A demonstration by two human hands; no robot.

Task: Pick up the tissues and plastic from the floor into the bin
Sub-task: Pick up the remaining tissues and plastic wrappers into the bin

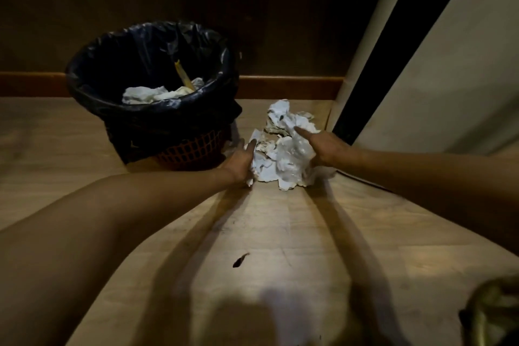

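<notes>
A heap of crumpled white tissues with a clear plastic piece on top lies on the wooden floor, right of the bin. The red mesh bin carries a black liner and holds some white tissues and a yellow item. My left hand presses against the heap's left side with fingers stretched forward. My right hand rests on the heap's right side, index finger pointing across the top. Both hands flank the pile; neither has lifted anything.
A dark wooden wall with a reddish skirting board runs behind. A pale door frame or panel rises at the right. A small dark scrap lies on the floor nearer me. A yellowish object shows at the bottom right corner.
</notes>
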